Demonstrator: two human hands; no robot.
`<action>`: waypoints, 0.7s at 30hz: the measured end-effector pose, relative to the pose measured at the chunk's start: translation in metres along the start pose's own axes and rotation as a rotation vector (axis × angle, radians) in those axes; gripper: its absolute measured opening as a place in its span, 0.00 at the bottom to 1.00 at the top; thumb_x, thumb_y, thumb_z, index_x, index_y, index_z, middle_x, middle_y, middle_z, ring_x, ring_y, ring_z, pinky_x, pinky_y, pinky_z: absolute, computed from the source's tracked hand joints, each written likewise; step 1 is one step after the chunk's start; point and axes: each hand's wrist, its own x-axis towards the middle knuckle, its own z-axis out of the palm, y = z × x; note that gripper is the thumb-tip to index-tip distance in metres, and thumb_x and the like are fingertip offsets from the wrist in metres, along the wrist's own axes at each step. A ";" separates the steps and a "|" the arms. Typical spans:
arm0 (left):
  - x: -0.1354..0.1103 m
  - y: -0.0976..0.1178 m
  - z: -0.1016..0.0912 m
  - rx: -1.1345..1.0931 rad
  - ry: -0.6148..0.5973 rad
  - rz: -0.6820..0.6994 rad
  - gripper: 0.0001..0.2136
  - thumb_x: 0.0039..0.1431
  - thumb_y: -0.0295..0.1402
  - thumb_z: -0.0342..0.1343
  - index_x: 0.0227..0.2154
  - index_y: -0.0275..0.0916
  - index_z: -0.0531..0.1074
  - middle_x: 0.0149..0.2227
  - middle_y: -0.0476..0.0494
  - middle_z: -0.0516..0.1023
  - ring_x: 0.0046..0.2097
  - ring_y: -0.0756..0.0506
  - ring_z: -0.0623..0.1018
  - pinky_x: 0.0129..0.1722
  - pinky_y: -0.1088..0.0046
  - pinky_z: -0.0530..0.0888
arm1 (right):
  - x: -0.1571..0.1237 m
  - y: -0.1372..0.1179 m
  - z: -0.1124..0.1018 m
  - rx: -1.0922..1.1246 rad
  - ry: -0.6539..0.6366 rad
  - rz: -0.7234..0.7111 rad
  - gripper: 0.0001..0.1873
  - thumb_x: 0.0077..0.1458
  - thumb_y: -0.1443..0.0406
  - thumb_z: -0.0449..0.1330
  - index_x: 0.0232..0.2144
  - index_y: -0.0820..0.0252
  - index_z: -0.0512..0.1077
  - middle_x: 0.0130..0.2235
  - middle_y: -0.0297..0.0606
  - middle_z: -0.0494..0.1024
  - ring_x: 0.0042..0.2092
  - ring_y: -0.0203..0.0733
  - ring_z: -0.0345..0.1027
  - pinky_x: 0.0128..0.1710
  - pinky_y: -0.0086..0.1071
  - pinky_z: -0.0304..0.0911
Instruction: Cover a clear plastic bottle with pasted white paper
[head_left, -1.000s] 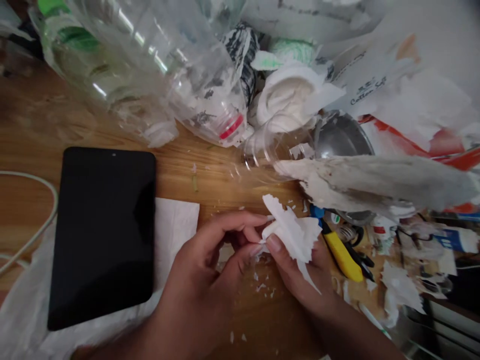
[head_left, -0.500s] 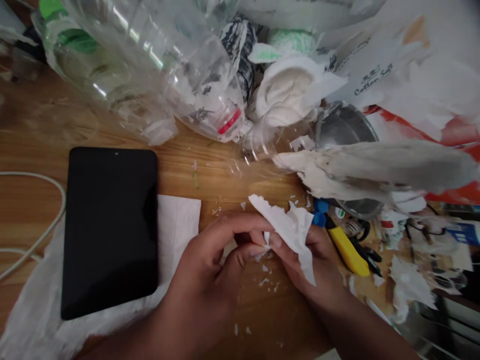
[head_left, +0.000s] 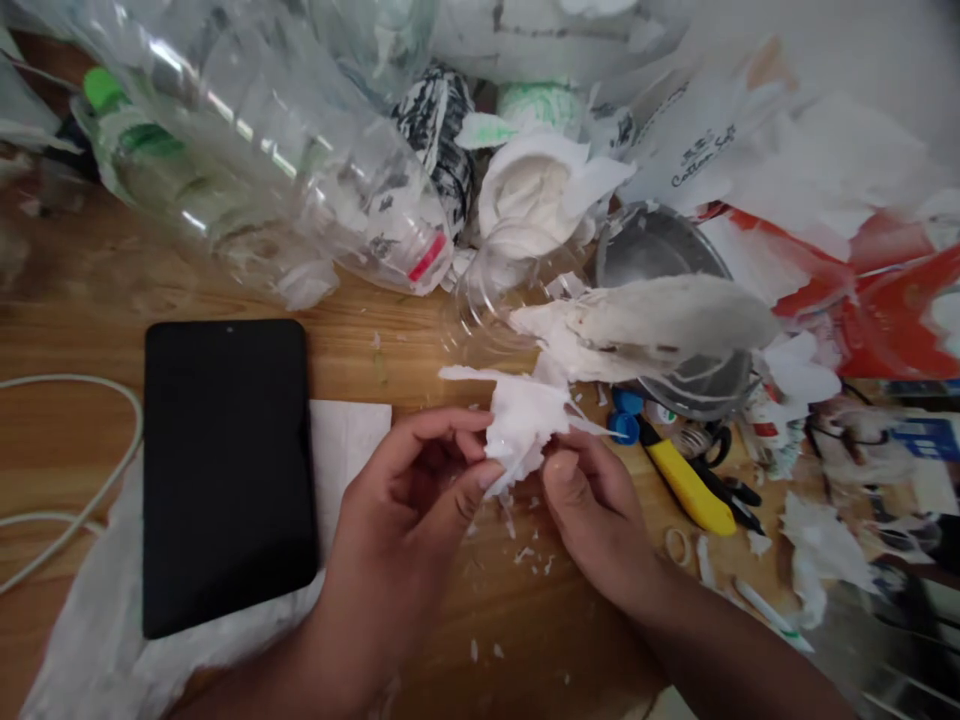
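Both of my hands hold a crumpled, torn piece of white tissue paper (head_left: 525,418) just above the wooden table (head_left: 420,340). My left hand (head_left: 409,500) pinches its left lower edge between thumb and fingers. My right hand (head_left: 592,500) pinches the right side of the same piece. Small white paper scraps (head_left: 525,552) lie scattered on the wood under and below my hands.
A black tablet (head_left: 225,470) lies at the left on a white tissue sheet (head_left: 345,450), with a white cable (head_left: 75,480) beyond it. Clear plastic bottles (head_left: 300,180), a metal bowl (head_left: 660,260), crumpled paper and a yellow-handled tool (head_left: 686,488) crowd the back and right.
The tissue piece has shifted left and up between my hands and looks more bunched. My left thumb now presses its lower edge. The view has moved slightly.
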 end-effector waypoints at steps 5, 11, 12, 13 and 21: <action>0.003 0.000 -0.001 -0.044 0.019 -0.020 0.11 0.53 0.25 0.68 0.39 0.44 0.79 0.33 0.54 0.78 0.36 0.57 0.78 0.37 0.89 0.75 | 0.003 -0.005 0.003 0.006 -0.051 -0.007 0.07 0.60 0.58 0.65 0.40 0.51 0.78 0.34 0.32 0.82 0.36 0.37 0.77 0.36 0.27 0.74; 0.003 -0.002 -0.001 -0.026 -0.035 -0.046 0.14 0.52 0.24 0.68 0.41 0.42 0.78 0.33 0.53 0.77 0.36 0.56 0.78 0.38 0.87 0.76 | 0.001 -0.001 0.005 -0.073 0.047 -0.024 0.07 0.61 0.58 0.63 0.36 0.54 0.77 0.32 0.33 0.82 0.31 0.35 0.75 0.31 0.26 0.72; 0.003 -0.002 -0.001 -0.026 -0.047 -0.044 0.14 0.52 0.23 0.68 0.41 0.42 0.78 0.33 0.53 0.77 0.37 0.56 0.78 0.39 0.87 0.76 | 0.001 0.000 0.005 -0.083 0.050 -0.034 0.07 0.61 0.59 0.63 0.36 0.54 0.77 0.33 0.33 0.82 0.32 0.35 0.75 0.32 0.26 0.72; 0.003 -0.002 0.000 -0.026 -0.057 -0.039 0.14 0.52 0.23 0.68 0.41 0.42 0.78 0.33 0.53 0.78 0.37 0.56 0.78 0.40 0.86 0.76 | 0.001 0.000 0.004 -0.100 0.050 -0.047 0.06 0.61 0.59 0.63 0.36 0.54 0.77 0.34 0.33 0.82 0.33 0.36 0.75 0.32 0.26 0.72; 0.003 -0.002 0.000 -0.093 -0.075 -0.078 0.14 0.52 0.23 0.69 0.41 0.41 0.77 0.33 0.52 0.79 0.36 0.55 0.78 0.38 0.86 0.75 | 0.003 0.004 0.001 -0.158 0.068 -0.117 0.11 0.63 0.58 0.61 0.33 0.57 0.78 0.33 0.35 0.82 0.32 0.38 0.74 0.30 0.29 0.70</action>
